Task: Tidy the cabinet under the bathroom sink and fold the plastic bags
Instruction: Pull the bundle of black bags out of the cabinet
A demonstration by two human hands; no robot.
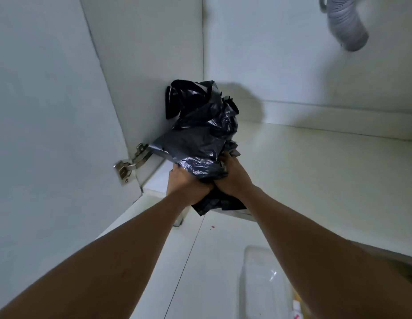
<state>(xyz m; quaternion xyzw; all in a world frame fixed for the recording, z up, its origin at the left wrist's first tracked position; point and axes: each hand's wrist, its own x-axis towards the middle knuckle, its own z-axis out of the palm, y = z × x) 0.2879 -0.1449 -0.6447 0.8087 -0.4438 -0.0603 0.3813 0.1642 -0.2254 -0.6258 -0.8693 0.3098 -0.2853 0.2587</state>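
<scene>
Left hand (185,186) and right hand (232,178), side by side, both clench the bags (200,134), which billow just beyond the knuckles. Likely light, limp, slippery (crackly too); best gripped by 2 bunched fistfuls.

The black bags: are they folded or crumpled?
Crumpled, not folded. The black bags form a loose, wrinkled bunch, gripped at its lower end by the left hand and right hand.

The white cabinet (315,171) has a grey ribbed pipe (345,26) at upper right and a metal hinge (131,164) at left; light is dim.
</scene>
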